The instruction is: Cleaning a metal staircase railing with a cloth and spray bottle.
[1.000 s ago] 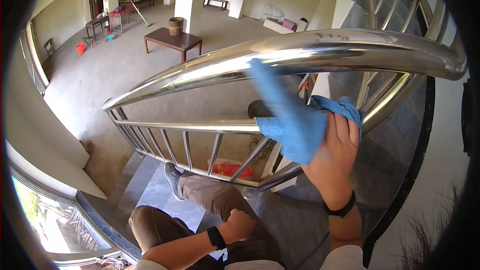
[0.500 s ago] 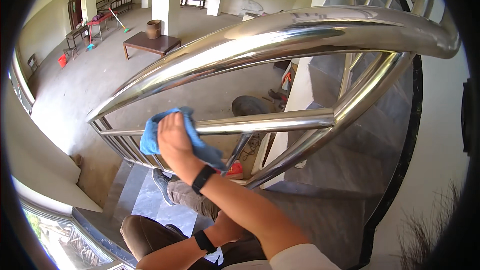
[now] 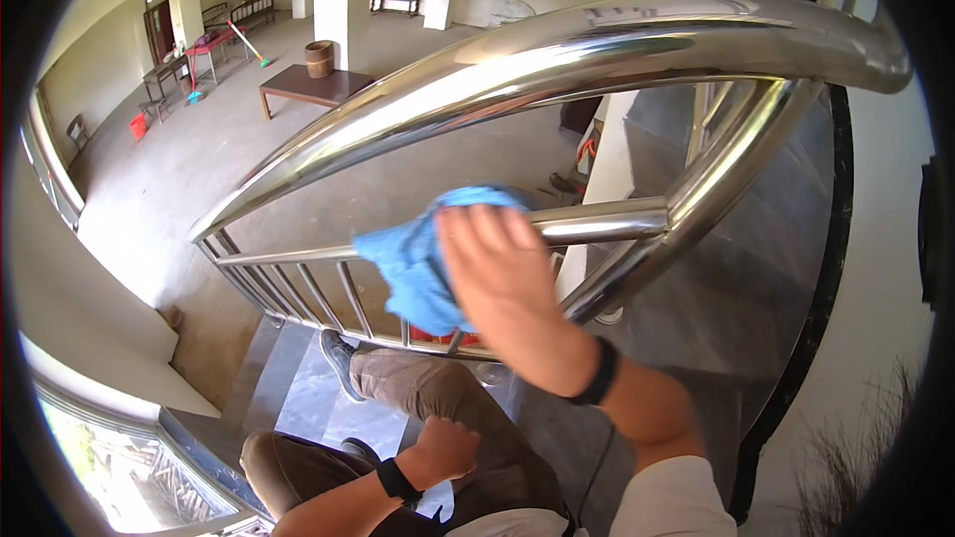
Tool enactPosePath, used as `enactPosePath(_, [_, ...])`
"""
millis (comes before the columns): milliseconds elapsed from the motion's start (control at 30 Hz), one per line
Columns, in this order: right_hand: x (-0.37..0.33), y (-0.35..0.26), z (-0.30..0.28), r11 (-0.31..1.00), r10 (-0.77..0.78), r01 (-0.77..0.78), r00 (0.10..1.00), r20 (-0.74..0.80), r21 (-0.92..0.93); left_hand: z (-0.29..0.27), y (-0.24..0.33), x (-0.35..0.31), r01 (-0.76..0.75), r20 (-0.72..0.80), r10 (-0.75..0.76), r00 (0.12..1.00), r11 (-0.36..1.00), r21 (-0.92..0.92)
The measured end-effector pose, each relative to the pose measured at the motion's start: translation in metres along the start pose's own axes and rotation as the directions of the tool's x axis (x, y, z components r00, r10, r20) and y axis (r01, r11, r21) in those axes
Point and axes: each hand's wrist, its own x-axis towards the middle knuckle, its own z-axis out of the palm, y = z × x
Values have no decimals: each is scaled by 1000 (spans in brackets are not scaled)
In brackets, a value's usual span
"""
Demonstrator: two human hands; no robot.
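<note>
My right hand [image 3: 502,273] presses a blue cloth [image 3: 423,264] around the middle rail [image 3: 607,221] of a shiny metal stair railing. Its fingers lie bent over the top of the cloth, and loose folds hang below the rail. Above runs the thick, curved top handrail [image 3: 497,65], which nothing touches. My left hand [image 3: 443,449] is closed in a loose fist over my thigh, low in the picture and away from the railing; nothing shows in it. Both wrists wear a black band.
Grey tiled stairs [image 3: 686,338] rise at the right beside a white wall. Thin balusters [image 3: 353,298] stand under the rail at the left. Beyond the railing are a low brown table [image 3: 313,89], a wooden bucket [image 3: 319,60] and a red bucket [image 3: 138,126]. A window [image 3: 119,467] sits lower left.
My right hand has slid the blue cloth rightward along the middle rail. My left hand, partly covered by my right arm before, now shows fully. The view has shifted slightly.
</note>
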Motion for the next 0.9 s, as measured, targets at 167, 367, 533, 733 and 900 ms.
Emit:
enactPosePath(167, [-33, 51, -62, 987, 79, -86, 995, -55, -135, 6, -1, -15, 45, 33, -45, 998, 999, 4])
enactPosePath(367, [-123, 74, -76, 930, 308, -346, 917, -254, -121, 2, 2, -7, 25, -92, -25, 995, 1000, -1])
enactPosePath(533, [-180, 53, -7, 690, 723, -476, 417, -552, 545, -3, 5, 13, -14, -64, 14, 998, 1000, -10])
enactPosePath(733, [-166, 23, 60, 359, 912, -440, 353, -210, 823, 15, 12, 24, 83, 239, -81, 968, 997, 0])
enactPosePath(900, [-178, 53, 67, 345, 910, -530, 392, -137, 775, 58, 16, 76, 185, 294, -192, 936, 981, 52])
